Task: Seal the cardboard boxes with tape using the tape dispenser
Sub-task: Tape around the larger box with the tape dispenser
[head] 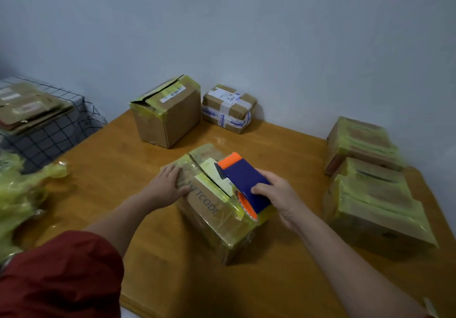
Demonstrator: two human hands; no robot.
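Note:
A cardboard box (209, 209) wrapped in yellowish clear tape lies in the middle of the wooden table (118, 159), its top seam running away from me. My left hand (165, 185) presses flat on the box's left top edge, fingers straight. My right hand (280, 194) grips a blue and orange tape dispenser (243, 179), which sits on the box's top over the near end of the seam. A strip of tape runs down over the box's near right corner below the dispenser.
Two more boxes (167, 113) (229, 109) stand at the back by the wall. A stack of taped boxes (370, 184) fills the table's right side. Crumpled yellowish tape (22, 194) lies at the left edge. Flattened cardboard (27, 106) rests on a checked cloth at far left.

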